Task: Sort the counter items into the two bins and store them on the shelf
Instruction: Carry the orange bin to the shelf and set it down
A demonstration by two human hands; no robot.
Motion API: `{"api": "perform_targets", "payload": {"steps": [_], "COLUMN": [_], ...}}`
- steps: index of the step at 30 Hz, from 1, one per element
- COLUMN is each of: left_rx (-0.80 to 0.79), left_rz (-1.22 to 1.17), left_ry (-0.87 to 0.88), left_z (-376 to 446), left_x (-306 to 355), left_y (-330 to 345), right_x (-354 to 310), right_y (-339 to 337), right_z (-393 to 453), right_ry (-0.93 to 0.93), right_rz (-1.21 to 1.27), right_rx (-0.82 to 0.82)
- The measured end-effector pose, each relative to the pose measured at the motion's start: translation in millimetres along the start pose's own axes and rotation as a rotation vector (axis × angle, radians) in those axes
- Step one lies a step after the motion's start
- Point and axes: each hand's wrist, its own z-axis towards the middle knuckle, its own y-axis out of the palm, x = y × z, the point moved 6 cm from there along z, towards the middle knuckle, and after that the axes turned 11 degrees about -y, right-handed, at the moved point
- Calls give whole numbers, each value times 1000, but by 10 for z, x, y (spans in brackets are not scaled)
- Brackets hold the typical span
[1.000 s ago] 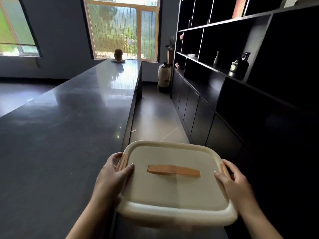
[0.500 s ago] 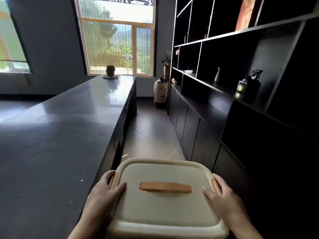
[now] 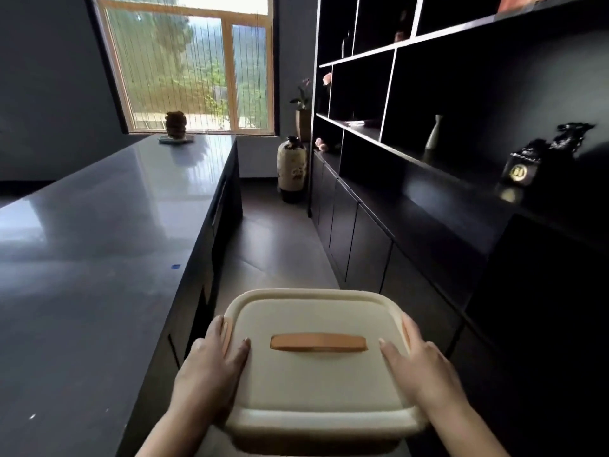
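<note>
A cream lidded bin (image 3: pixel 316 380) with an orange strap handle (image 3: pixel 318 342) on its lid is carried in the aisle between the counter and the shelf. My left hand (image 3: pixel 211 367) grips its left side, thumb on the lid, fingers curled over the edge by the orange clip. My right hand (image 3: pixel 418 364) grips the right side the same way. The dark shelf unit (image 3: pixel 438 179) runs along the right. What the bin holds is hidden by the lid.
The long dark counter (image 3: pixel 99 252) fills the left, with a brown jar (image 3: pixel 176 124) at its far end. A patterned floor vase (image 3: pixel 292 169) stands at the aisle's end. A white bottle (image 3: pixel 434 132) and dark ornaments (image 3: pixel 527 163) sit on the shelf.
The view has lifted and turned slightly right; the bin has come off the counter's edge and sits lower in view, over the aisle. Both hands keep the same grip.
</note>
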Motion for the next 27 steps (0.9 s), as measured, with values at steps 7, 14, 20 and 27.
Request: {"api": "perform_targets", "payload": {"steps": [7, 14, 20, 27], "left_rx": [-70, -94, -61, -47], "left_rz": [42, 64, 21, 27], "left_ry": [55, 86, 85, 75], "left_z": [1425, 2760, 3727, 4850], "left_x": [745, 1355, 1907, 2459], "left_y": [190, 735, 1111, 1408], "right_x": [-231, -166, -61, -81], "right_y": [82, 175, 216, 353], "right_z": [1316, 2725, 3964, 5299], "right_ry": [69, 66, 30, 49], "right_rz": [-24, -64, -52, -1], "right_rx": [50, 72, 71, 19]}}
